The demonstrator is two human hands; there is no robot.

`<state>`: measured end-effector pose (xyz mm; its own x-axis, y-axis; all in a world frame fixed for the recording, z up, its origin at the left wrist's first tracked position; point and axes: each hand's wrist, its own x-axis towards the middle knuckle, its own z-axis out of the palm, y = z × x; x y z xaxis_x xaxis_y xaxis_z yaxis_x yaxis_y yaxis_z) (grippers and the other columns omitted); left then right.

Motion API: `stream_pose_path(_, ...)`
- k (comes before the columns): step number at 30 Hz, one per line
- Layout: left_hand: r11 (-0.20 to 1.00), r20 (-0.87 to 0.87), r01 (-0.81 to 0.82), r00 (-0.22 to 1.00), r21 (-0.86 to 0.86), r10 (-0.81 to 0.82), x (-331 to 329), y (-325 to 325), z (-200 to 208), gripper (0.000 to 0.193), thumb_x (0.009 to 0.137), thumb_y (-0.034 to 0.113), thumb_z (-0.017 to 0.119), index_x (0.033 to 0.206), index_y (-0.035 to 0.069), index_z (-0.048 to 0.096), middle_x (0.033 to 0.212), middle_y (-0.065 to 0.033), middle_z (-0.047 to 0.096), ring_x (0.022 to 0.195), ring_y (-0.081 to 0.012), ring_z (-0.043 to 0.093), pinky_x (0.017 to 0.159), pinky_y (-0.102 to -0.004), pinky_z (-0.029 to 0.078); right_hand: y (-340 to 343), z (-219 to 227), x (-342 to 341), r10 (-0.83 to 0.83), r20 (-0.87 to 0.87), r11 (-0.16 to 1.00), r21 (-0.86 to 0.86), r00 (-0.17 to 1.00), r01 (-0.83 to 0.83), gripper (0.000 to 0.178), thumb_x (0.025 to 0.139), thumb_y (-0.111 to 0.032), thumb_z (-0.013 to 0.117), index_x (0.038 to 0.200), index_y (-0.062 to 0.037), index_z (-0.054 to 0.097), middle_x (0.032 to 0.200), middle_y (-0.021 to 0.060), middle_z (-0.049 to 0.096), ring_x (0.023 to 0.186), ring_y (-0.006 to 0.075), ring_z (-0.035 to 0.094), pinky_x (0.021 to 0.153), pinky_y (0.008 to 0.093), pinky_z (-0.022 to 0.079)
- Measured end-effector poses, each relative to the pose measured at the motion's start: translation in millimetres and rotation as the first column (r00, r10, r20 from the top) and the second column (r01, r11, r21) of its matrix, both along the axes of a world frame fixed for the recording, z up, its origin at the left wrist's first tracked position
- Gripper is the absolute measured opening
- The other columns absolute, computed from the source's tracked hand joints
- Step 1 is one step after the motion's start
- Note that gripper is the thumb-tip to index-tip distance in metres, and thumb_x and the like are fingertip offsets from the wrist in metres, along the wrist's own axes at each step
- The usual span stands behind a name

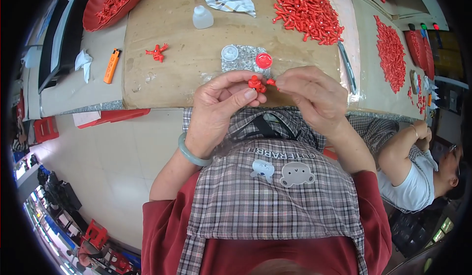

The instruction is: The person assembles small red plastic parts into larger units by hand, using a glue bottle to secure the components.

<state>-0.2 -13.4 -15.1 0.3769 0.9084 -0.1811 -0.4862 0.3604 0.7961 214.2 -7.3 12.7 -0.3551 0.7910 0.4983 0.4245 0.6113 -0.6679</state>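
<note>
Between the thumb and fingers of my left hand [223, 94] is a small red plastic figure [255, 84]. My right hand [314, 94] pinches a small red part [272, 82] close to the figure's right side; whether the two touch, I cannot tell. Just beyond my hands, on a speckled grey slab [246, 54], stand a small round dish of red paint or liquid [263, 60] and a clear round dish [229, 53]. Farther left on the brown work surface lies another red figure [157, 53].
A big heap of red parts [307, 12] covers the back right, with a grey pen-like tool [348, 68] near it. A white bottle [202, 17] and cloth [230, 0] stand behind. An orange cutter [112, 66] and red bowl [115, 2] are left. A person [413, 172] sits at right.
</note>
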Motion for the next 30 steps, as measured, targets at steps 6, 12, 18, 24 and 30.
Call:
stream_pose_path(6, 1.0, -0.038, 0.005, 0.999, -0.004, -0.005, 2.9, -1.5, -1.0, 0.024, 0.093, 0.001, 0.062, 0.116, -0.006, 0.062, 0.103, -0.0139, 0.07, 0.09, -0.018, 0.069, 0.082, -0.0274, 0.056, -4.6, -8.2, -1.8, -0.007, 0.081, 0.981, 0.196, 0.997, -0.009, 0.031, 0.07, 0.011, 0.071, 0.098, 0.0007, 0.071, 0.093, 0.0145, 0.069, 0.079, 0.0249, 0.07, 0.065, 0.0308, 0.057)
stream_pose_path(12, 1.0, -0.06, 0.013, 0.998, -0.014, -0.013, 4.4, -2.8, 0.0, 0.024, 0.093, 0.001, 0.063, 0.115, -0.006, 0.062, 0.103, -0.0138, 0.07, 0.092, -0.0182, 0.069, 0.084, -0.028, 0.056, -6.8, -12.5, 1.5, 0.019, 0.155, 0.961, 0.269, 0.988, -0.061, 0.031, 0.068, 0.006, 0.075, 0.099, 0.0013, 0.071, 0.094, 0.0132, 0.069, 0.078, 0.0256, 0.07, 0.063, 0.0315, 0.058)
stream_pose_path(18, 0.999, -0.062, 0.03, 0.998, -0.032, -0.032, 4.2, -3.5, -4.0, 0.026, 0.092, 0.003, 0.064, 0.117, -0.004, 0.062, 0.106, -0.0148, 0.069, 0.091, -0.0183, 0.068, 0.082, -0.0286, 0.055, -6.6, -15.5, 3.2, 0.041, 0.185, 0.945, 0.311, 0.982, -0.098, 0.032, 0.068, 0.005, 0.076, 0.1, 0.0017, 0.071, 0.096, 0.0121, 0.068, 0.079, 0.0262, 0.07, 0.065, 0.0316, 0.058)
stream_pose_path(24, 0.999, -0.037, 0.033, 0.999, -0.036, -0.035, 3.6, -3.4, -4.9, 0.024, 0.091, -0.001, 0.064, 0.115, -0.005, 0.063, 0.102, -0.0132, 0.071, 0.092, -0.0179, 0.069, 0.084, -0.0278, 0.057, -6.6, -16.1, 1.6, 0.046, 0.189, 0.949, 0.298, 0.981, -0.102, 0.032, 0.067, 0.005, 0.076, 0.099, 0.0018, 0.071, 0.095, 0.0121, 0.068, 0.078, 0.026, 0.07, 0.064, 0.0316, 0.058)
stream_pose_path(30, 0.999, -0.07, 0.019, 0.997, -0.03, -0.021, 4.8, -3.0, -3.3, 0.024, 0.091, 0.0, 0.065, 0.115, -0.005, 0.063, 0.102, -0.0129, 0.071, 0.092, -0.0175, 0.069, 0.085, -0.0279, 0.057, -8.2, -11.2, -1.7, 0.015, 0.144, 0.964, 0.259, 0.989, -0.052, 0.029, 0.069, 0.007, 0.075, 0.097, 0.001, 0.071, 0.091, 0.0124, 0.069, 0.078, 0.0245, 0.07, 0.063, 0.0307, 0.057)
